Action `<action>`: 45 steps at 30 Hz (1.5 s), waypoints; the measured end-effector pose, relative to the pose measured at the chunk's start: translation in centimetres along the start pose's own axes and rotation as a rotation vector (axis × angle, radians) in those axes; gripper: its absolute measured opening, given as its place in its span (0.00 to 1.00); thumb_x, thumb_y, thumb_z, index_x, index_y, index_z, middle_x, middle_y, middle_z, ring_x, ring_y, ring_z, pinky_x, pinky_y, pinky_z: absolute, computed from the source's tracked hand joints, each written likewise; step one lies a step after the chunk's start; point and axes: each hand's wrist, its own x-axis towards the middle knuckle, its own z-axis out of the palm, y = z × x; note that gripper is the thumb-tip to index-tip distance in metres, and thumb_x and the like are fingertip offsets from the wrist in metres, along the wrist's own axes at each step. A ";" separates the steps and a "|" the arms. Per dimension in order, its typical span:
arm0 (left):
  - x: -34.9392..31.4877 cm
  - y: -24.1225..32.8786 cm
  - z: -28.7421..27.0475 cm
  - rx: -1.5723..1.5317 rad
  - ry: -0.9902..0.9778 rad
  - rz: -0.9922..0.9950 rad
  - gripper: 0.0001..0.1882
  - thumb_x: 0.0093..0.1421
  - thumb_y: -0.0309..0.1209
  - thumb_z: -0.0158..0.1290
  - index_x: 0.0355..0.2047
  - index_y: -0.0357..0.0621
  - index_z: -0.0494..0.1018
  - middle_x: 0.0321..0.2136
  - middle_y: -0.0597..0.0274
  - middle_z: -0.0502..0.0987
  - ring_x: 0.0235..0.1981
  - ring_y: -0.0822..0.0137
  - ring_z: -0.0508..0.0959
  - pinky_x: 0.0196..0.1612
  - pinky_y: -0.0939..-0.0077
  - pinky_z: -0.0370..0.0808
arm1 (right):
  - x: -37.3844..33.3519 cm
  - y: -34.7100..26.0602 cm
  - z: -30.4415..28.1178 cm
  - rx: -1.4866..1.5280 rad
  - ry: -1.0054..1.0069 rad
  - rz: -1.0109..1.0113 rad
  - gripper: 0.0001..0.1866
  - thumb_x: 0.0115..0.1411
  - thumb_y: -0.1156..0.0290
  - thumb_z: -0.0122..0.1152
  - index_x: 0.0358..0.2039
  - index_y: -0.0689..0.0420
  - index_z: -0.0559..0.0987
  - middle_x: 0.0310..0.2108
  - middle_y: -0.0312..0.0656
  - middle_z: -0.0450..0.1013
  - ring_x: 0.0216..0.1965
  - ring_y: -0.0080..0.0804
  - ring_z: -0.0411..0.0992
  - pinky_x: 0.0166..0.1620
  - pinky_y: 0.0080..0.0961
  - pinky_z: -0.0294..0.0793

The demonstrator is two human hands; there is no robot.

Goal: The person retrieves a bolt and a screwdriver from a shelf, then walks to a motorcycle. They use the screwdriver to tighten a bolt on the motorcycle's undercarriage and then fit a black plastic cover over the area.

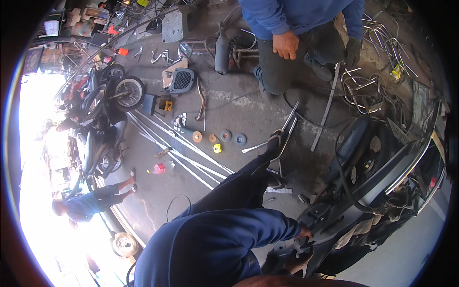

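My left hand (305, 231) reaches in from a blue sleeve, fingers curled at a small dark angular part (302, 244). Just below it, my right hand (294, 262) is closed round the same part from the other side. Shadow hides the fingertips and the part's exact kind. Both hands are beside the grey and black body panels (330, 225) of a motorbike lying along the right. Its black seat (351, 146) is farther up. A dark cable (348, 191) loops over the panels.
Another person in blue (299, 19) stands ahead, one hand gloved. Long metal tubes (191, 162), grinding discs (240, 139), a yellow tape measure (217, 148) and a bottle (162, 167) lie on the ground. Parked motorbikes (98, 115) and a person walking (83, 208) are left. Bent tubing (363, 91) lies far right.
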 end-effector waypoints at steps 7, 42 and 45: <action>-1.8 2.3 -0.4 0.138 0.010 -0.032 0.36 0.44 0.52 0.63 0.44 0.33 0.74 0.41 0.47 0.76 0.43 0.56 0.75 0.46 0.67 0.70 | -0.4 -2.6 -0.7 -0.420 0.097 0.124 0.31 0.51 0.66 0.64 0.56 0.60 0.67 0.51 0.53 0.68 0.54 0.50 0.64 0.52 0.42 0.65; 3.0 0.7 0.6 0.452 -0.016 0.033 0.29 0.41 0.51 0.64 0.31 0.35 0.79 0.30 0.50 0.80 0.33 0.58 0.80 0.38 0.70 0.74 | 0.9 -1.2 0.6 -0.062 0.298 0.061 0.50 0.34 0.59 0.77 0.58 0.54 0.60 0.44 0.49 0.71 0.45 0.53 0.71 0.44 0.43 0.69; 2.7 0.8 0.6 0.459 -0.081 0.055 0.29 0.42 0.51 0.63 0.33 0.36 0.79 0.32 0.48 0.80 0.35 0.57 0.80 0.41 0.72 0.74 | 1.2 0.4 0.8 -0.311 0.209 0.174 0.32 0.45 0.60 0.68 0.51 0.53 0.69 0.41 0.46 0.72 0.46 0.48 0.70 0.45 0.44 0.65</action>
